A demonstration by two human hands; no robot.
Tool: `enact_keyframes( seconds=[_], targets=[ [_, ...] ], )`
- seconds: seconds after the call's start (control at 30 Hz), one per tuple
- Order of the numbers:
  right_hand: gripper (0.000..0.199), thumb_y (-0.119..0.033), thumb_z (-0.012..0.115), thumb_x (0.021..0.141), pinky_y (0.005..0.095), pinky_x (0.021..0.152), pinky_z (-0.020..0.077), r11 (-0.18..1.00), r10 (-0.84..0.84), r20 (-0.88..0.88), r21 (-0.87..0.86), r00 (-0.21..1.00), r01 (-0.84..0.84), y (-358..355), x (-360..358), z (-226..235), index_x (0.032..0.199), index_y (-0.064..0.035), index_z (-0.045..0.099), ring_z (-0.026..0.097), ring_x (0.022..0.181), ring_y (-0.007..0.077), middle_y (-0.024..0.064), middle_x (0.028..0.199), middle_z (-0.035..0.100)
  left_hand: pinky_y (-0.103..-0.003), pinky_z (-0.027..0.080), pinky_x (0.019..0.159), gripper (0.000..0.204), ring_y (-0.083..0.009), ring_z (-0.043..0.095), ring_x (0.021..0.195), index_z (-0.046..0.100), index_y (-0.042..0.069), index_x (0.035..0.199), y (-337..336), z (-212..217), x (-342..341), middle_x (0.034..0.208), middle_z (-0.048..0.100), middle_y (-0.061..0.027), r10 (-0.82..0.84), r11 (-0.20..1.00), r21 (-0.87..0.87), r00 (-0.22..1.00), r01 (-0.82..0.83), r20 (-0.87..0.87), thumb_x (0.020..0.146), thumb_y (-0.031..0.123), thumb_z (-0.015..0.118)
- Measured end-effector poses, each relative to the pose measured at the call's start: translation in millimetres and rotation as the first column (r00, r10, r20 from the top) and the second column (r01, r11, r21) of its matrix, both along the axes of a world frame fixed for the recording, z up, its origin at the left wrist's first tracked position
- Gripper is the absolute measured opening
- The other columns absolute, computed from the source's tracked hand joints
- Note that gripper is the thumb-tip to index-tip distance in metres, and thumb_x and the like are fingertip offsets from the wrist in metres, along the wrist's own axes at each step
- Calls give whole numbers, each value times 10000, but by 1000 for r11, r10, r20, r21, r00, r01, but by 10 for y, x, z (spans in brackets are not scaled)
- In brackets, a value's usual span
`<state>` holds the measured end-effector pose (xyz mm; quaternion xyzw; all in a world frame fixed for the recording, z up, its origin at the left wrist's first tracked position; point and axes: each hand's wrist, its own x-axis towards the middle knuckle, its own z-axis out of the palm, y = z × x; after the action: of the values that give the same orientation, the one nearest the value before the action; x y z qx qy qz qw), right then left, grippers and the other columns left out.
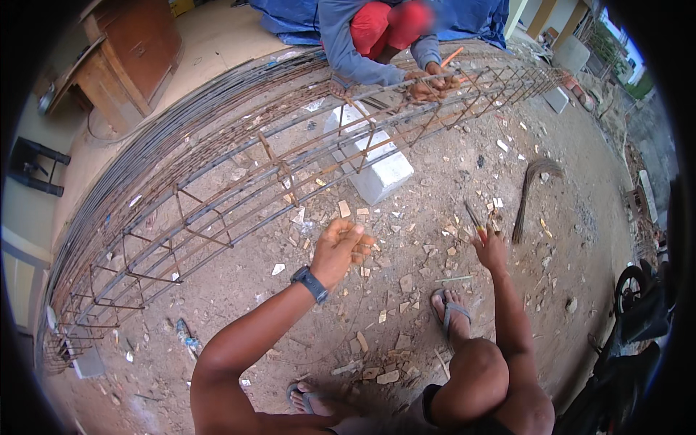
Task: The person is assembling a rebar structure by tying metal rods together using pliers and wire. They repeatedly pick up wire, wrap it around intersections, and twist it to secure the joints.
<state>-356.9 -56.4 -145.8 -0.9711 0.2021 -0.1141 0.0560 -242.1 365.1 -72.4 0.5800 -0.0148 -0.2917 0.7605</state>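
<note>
A: Where are the two hands?

B: The left hand (341, 250) sits near the centre, wrist with a dark watch (310, 283), fingers curled loosely; I cannot tell whether anything is pinched in them. The right hand (491, 250) is out at about three o'clock from it, closed on a slim tool (473, 217) with an orange grip whose thin metal end points up toward twelve o'clock

A: And the steel?

B: The rebar cage (239, 196) lies on the dirt ground (406, 290), running from about eight o'clock up to one o'clock, just beyond the left hand. It rests across a white block (377, 170)

A: How would it handle?

B: My guess: heavy and stiff along its length, rusty and rough, not slippery. Best gripped on a long bar beside a stirrup, where the joints stiffen it. The tool looks light; hold the orange grip

A: Anyone else?

B: Another person crouches at twelve o'clock, both hands (428, 85) on the cage's top bars. A motorbike (638, 312) stands at four o'clock, a loose bundle of wire (533, 188) at two
</note>
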Motion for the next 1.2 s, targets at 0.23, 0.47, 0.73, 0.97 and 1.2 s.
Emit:
enact_keyframes(
  seconds=[0.23, 0.47, 0.73, 0.97, 1.2],
  targets=[
    [548, -425, 649, 953, 372, 799, 546, 715, 428, -81, 640, 900, -282, 1779, 577, 987, 1259, 27, 604, 689, 886, 244, 183, 993, 709, -308, 610, 663, 108, -132, 661, 871, 560, 116, 1023, 754, -285, 2, 952, 634, -23, 235, 963, -76, 944, -258, -232, 1008, 217, 596],
    [373, -333, 573, 1015, 379, 792, 542, 476, 484, -244, 879, 840, -19, 3186, 1034, 1441, 1191, -10, 634, 675, 823, 226, 143, 911, 715, -337, 615, 722, 140, -132, 650, 870, 560, 105, 1014, 429, -90, 314, 938, 629, -26, 281, 863, -357, 927, -358, -251, 986, 220, 634],
    [294, -207, 496, 992, 467, 900, 519, 902, 337, -362, -140, 869, -409, 2750, 1022, 3031, 1171, -25, 641, 674, 940, 420, 244, 1003, 697, -309, 548, 581, 219, -159, 692, 696, 653, 69, 930, 783, 71, 467, 833, 695, -51, 87, 973, 110, 763, -203, 640, 924, 282, 703],
    [346, -173, 439, 1021, 434, 1022, 502, 843, 537, -404, 273, 740, -463, 2605, 685, 2336, 1318, -66, 582, 674, 1069, 311, 189, 1178, 683, -390, 506, 549, 138, -262, 656, 640, 649, 122, 864, 1335, 205, 503, 765, 665, -44, -113, 702, 294, 305, -649, 946, 879, 242, 715],
    [252, -147, 475, 1034, 333, 688, 514, 570, 392, 117, 747, 913, -341, 3400, 978, 854, 1212, -39, 617, 569, 660, 131, 108, 882, 676, -445, 529, 711, 216, -365, 663, 771, 667, 58, 905, 1453, 455, 617, 839, 686, -137, -182, 594, 244, 168, -767, 969, 907, 274, 677]
  ],
)
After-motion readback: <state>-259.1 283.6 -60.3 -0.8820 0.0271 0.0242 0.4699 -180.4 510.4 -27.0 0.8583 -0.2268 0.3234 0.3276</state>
